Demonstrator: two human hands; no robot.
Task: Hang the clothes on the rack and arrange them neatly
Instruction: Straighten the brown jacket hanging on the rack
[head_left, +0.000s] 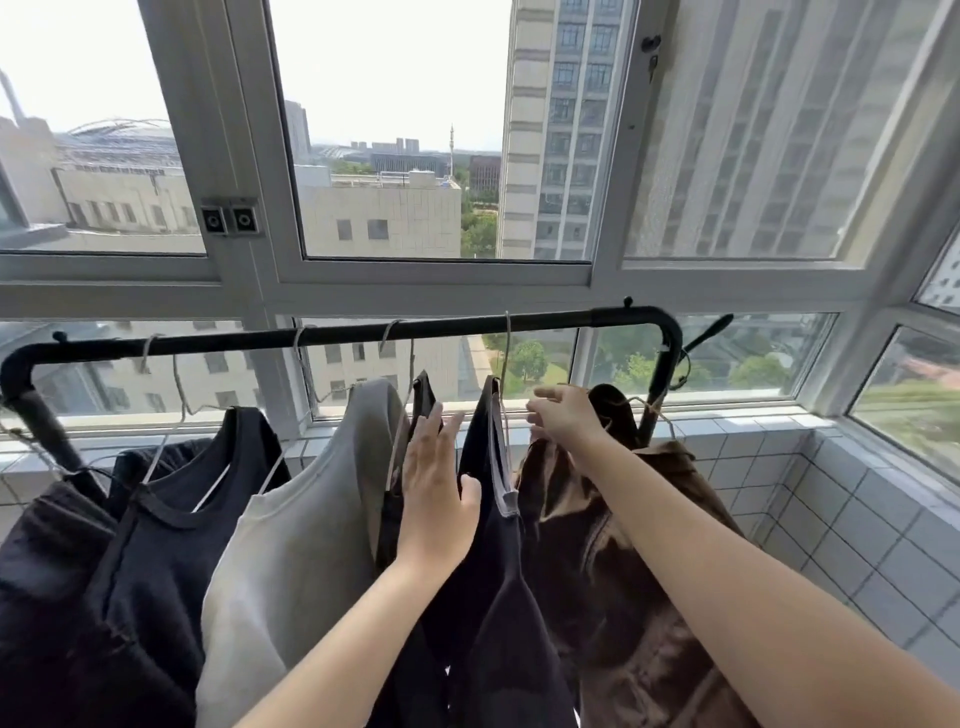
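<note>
A black clothes rack runs across the view in front of the window. Several garments hang from it on wire hangers: a black top at the left, a grey shirt in the middle, a dark navy garment and a brown jacket at the right. My left hand lies flat with fingers apart between the grey shirt and the navy garment, pressing against a dark garment there. My right hand is at the top of the brown jacket, fingers curled at its collar; the grip is hidden.
Large windows stand close behind the rack, with a white tiled sill and tiled wall to the right. Another dark garment fills the lower left corner. A black hook sticks out past the rack's right end.
</note>
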